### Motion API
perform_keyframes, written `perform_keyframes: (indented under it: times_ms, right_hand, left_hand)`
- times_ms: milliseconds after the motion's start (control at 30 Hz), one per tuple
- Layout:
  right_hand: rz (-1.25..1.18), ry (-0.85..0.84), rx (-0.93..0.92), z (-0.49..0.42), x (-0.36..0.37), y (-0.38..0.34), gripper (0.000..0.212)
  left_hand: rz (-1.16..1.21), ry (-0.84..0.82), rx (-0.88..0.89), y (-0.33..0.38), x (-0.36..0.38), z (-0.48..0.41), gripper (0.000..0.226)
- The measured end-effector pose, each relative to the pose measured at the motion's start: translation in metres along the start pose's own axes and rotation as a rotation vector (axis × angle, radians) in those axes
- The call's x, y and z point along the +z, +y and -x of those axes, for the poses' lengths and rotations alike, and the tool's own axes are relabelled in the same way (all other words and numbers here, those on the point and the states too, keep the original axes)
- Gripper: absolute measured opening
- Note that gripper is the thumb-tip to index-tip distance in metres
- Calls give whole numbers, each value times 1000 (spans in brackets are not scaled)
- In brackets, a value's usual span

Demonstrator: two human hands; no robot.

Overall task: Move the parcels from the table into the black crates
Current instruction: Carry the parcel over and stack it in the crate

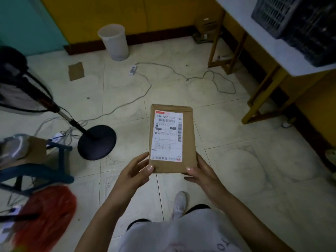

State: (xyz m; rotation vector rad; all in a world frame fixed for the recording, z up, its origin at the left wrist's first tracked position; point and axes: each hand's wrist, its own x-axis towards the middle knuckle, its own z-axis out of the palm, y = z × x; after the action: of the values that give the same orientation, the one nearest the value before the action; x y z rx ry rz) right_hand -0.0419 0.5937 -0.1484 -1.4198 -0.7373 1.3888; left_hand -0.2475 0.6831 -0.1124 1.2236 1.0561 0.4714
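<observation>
A flat brown cardboard parcel (pixel 187 135) with a white shipping label is held over the tiled floor in the middle of the view. My left hand (pixel 134 171) grips its near left corner, thumb on top. My right hand (pixel 200 170) grips its near right corner, thumb on top as well. A black crate (pixel 283 17) stands on a white table (pixel 254 31) at the upper right, partly cut off by the frame edge.
A fan stand with a round black base (pixel 97 141) rises at the left. A white bin (pixel 113 42) stands by the far wall. A power strip (pixel 133 69) with cables lies on the floor. A blue rack (pixel 36 171) and red bag (pixel 45 213) sit at lower left.
</observation>
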Motion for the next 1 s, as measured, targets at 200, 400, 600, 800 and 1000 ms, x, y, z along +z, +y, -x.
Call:
perform_keyframes:
  times_ms: [200,400,600,800,1000]
  right_hand:
    - [32,-6,-86,-84,-47,-62,79]
    - [-140,240,-91,-167,-103,-86,79]
    - [-181,425,-123,-260,-159,-137,59]
    - [-163,565,-163,-368,-219,-217,70]
    - [-480,722,-242,-444,-270,-268,108]
  left_hand:
    - [53,-12,31,48,14,-95,59]
    - [20,-194,0,86,37,-226,85]
    - [110,-228,-24,149,53,-379,118]
    - [41,-395,94,269,74,-557,106]
    - [56,-398,132,357,128,-677,53]
